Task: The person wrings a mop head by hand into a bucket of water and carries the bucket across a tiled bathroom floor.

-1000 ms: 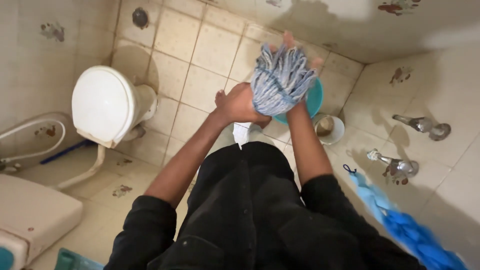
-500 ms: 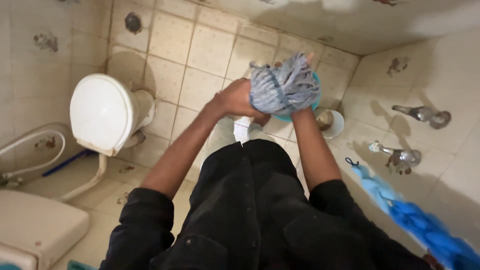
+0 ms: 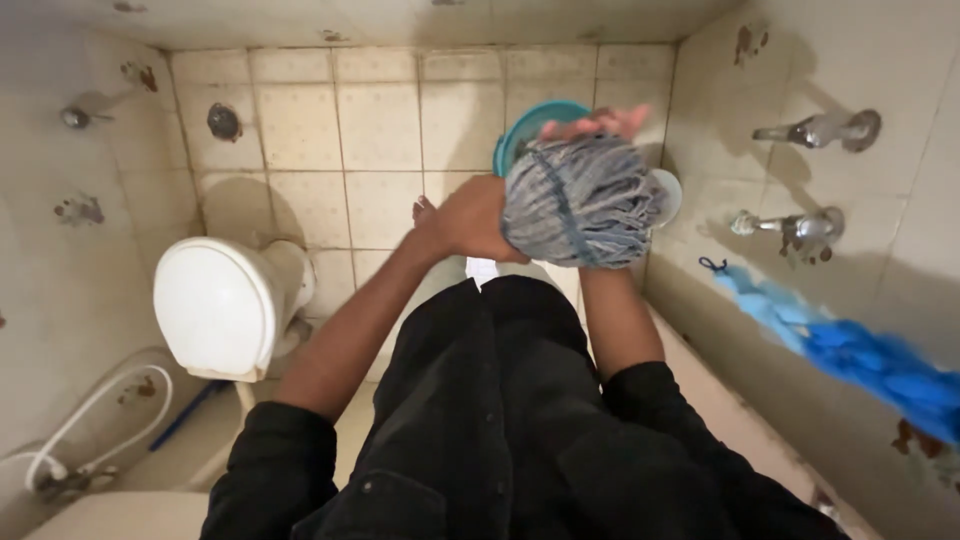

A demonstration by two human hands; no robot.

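Gripping a bundled grey-blue mop head [image 3: 583, 202] between left hand [image 3: 473, 218] and right hand [image 3: 598, 123], both closed on it, above a teal bucket [image 3: 522, 127].

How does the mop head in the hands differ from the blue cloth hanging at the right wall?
The mop head is a grey-blue bundle of twisted strands; the blue cloth is bright blue and looks smooth. The mop head is bunched into a ball between the left hand and right hand; the cloth hangs stretched out, and no hand touches it. Both are soft, bluish textiles.
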